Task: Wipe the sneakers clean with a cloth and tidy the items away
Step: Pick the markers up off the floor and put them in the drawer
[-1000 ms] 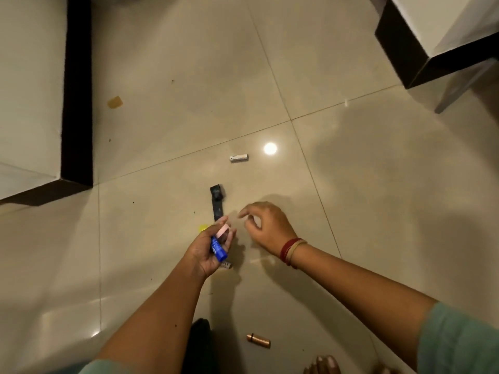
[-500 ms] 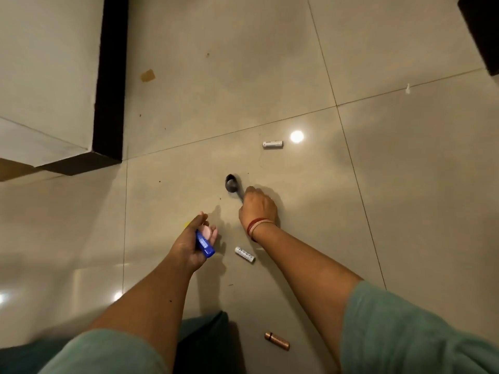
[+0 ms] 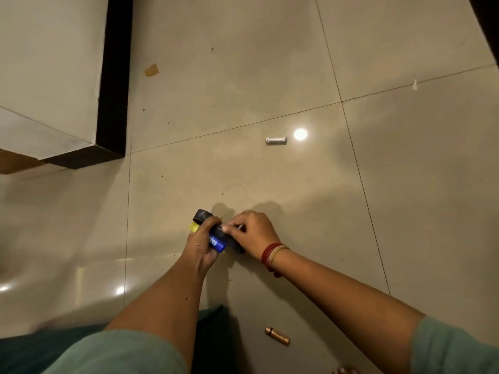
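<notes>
Over the glossy beige tile floor (image 3: pixel 405 184), left hand (image 3: pixel 201 245) grips a blue-and-yellow cylindrical item (image 3: pixel 217 244) and a black strap-like object (image 3: pixel 203 215). Right hand (image 3: pixel 253 233) pinches that object. A white cylindrical battery (image 3: pixel 276 140) lies well ahead, and a copper-coloured battery (image 3: pixel 277 336) lies nearer the person.

text: none legible | copper battery (image 3: pixel 277 336) print: blurred

Glossy beige tiled floor (image 3: pixel 243 63), dimly lit.
Pale furniture with a black edge (image 3: pixel 113 76) stands upper left; a round light reflection (image 3: pixel 300 134) shines on 1 tile; a brown scrap (image 3: pixel 151 70) lies near the furniture.
</notes>
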The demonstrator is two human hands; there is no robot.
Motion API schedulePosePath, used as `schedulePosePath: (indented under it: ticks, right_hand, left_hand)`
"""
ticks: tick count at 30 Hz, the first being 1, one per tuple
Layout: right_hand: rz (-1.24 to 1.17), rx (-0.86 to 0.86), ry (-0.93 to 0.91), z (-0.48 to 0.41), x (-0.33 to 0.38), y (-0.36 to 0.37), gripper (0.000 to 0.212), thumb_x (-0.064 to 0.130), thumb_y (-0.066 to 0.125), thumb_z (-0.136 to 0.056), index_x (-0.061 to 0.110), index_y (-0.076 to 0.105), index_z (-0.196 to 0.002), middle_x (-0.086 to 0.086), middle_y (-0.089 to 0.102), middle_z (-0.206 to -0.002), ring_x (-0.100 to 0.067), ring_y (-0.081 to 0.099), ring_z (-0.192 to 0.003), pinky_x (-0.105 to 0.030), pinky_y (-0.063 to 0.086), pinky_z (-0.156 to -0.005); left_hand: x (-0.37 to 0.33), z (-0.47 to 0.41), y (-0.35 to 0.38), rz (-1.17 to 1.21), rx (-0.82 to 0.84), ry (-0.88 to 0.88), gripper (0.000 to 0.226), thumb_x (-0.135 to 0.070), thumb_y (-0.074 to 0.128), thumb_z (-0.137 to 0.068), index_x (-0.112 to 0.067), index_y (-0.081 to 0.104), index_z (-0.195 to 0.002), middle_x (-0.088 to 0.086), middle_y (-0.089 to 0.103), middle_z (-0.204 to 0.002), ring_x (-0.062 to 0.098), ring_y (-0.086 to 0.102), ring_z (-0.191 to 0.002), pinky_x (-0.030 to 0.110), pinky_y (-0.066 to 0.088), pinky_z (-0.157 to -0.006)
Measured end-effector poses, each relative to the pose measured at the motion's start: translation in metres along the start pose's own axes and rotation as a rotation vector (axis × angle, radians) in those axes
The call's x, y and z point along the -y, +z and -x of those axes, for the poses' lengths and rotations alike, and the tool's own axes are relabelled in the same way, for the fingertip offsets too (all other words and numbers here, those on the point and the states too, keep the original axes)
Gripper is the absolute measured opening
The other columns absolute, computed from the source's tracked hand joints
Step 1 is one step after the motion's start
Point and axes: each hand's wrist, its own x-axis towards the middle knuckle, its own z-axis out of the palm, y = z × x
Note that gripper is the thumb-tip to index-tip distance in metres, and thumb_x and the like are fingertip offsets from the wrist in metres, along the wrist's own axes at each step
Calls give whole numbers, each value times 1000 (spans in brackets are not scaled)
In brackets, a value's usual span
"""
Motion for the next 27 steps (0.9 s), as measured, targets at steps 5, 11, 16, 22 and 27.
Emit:
schedulePosePath:
  ticks: [5, 11, 16, 22, 27]
  right_hand:
    - [382, 112, 7, 3, -26, -5, 33, 37, 63, -82, 18, 56, -108, -3, 57, -103, -23, 57, -90, -32, 48, -77]
    - [409, 70, -43, 7, -33, 15, 21, 26, 50, -92, 9, 60, -98, -13, 63, -96, -30, 60, -88, -33, 46, -74]
    - [-105, -137, 152, -8, -21, 0, 11, 23, 72, -79, 15, 67, -85, -1, 70, -81, -9, 62, -69, -24, 54, -69]
    - [-168, -110, 60, -11, -8, -3, 11, 11, 67, -81, 9, 74, -90, -6, 73, -89, -16, 67, -81, -24, 52, -77]
    - [43, -421, -152, -67, -5, -58, 16, 2, 61, -80, 7, 70, -92, -11, 69, -95, -27, 63, -87, -36, 51, -81]
  left_hand:
    - [-3, -6, -22, -61, -172, -16, 29, 3, 63, -81, -7, 58, -107, 11, 61, -87, 18, 59, -71, 32, 53, -62]
    - [4, 0, -22, -64, -64, -72, 22, 3, 54, -90, 1, 60, -111, 11, 63, -86, 19, 61, -76, 26, 58, -54]
    - [6, 12, -2, -8, 193, -133, 31, 4, 53, -84, -1, 58, -114, 20, 64, -104, 27, 69, -81, 33, 59, -63]
    - [3, 13, 13, 26, 281, -106, 28, -1, 53, -85, -6, 61, -111, 17, 67, -97, 24, 70, -78, 39, 60, -63]
    - [3, 5, 13, -8, 130, -44, 19, 2, 53, -88, -8, 66, -98, 6, 71, -79, 18, 65, -79, 28, 58, -63]
